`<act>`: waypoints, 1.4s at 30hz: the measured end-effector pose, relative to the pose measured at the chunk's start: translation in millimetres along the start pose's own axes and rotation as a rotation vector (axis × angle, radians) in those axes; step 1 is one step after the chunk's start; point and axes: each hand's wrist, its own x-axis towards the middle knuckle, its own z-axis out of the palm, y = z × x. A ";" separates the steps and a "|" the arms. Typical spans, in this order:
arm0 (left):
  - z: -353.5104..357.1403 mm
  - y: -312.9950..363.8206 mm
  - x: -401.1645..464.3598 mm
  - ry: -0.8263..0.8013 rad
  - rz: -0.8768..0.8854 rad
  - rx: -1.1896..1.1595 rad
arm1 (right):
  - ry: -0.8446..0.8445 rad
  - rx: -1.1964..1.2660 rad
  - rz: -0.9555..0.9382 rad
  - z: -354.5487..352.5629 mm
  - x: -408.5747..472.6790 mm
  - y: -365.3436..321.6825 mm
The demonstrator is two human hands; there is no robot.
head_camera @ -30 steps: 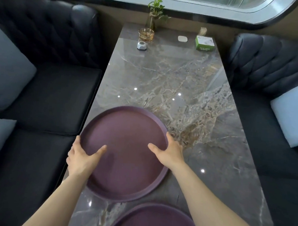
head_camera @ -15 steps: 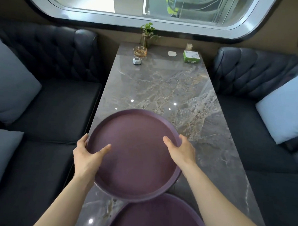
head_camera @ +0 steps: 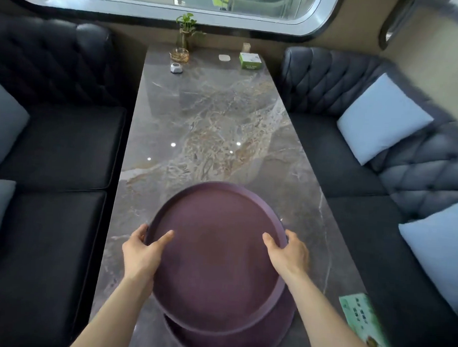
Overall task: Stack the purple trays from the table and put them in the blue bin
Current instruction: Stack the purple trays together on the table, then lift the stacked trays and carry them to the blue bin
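A round purple tray (head_camera: 214, 254) is held above the marble table (head_camera: 214, 130), tilted with its far rim raised. My left hand (head_camera: 140, 253) grips its left rim, thumb inside. My right hand (head_camera: 287, 254) grips its right rim the same way. Beneath it, near the table's front edge, a second purple tray (head_camera: 241, 341) lies flat, mostly covered by the held one. No blue bin is in view.
Dark tufted sofas with pale cushions (head_camera: 382, 117) flank the table. At the far end stand a plant vase (head_camera: 185, 32), a glass dish (head_camera: 179, 55), a small white object (head_camera: 176, 67) and a green box (head_camera: 250, 61). A green card (head_camera: 363, 326) lies at the front right.
Both hands have drawn the tray toward me and over the second tray, which it now largely covers. The view has tilted up and shows more of the room.
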 end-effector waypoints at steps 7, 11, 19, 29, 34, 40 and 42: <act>-5.6 -43.3 -27.1 -0.044 0.004 0.248 | -0.014 0.004 0.060 10.6 -28.2 56.6; -8.2 -82.1 -10.3 -0.045 0.026 0.486 | -0.021 0.024 0.086 14.7 -31.6 70.5; -8.7 -72.8 -17.5 -0.075 0.129 0.632 | 0.009 0.094 0.076 14.2 -25.5 79.4; -1.4 -61.0 -28.0 -0.056 0.245 0.848 | -0.004 0.087 0.004 28.3 -29.7 96.9; 10.2 -69.3 -34.7 -0.198 0.688 1.147 | 0.102 -0.368 -0.303 51.7 -47.1 117.2; 34.3 -106.4 -31.1 -0.387 0.783 1.241 | -0.013 -0.655 -0.469 76.3 -46.4 127.4; 39.5 -109.3 -25.2 -0.374 0.769 1.255 | -0.009 -0.683 -0.485 75.2 -37.8 124.2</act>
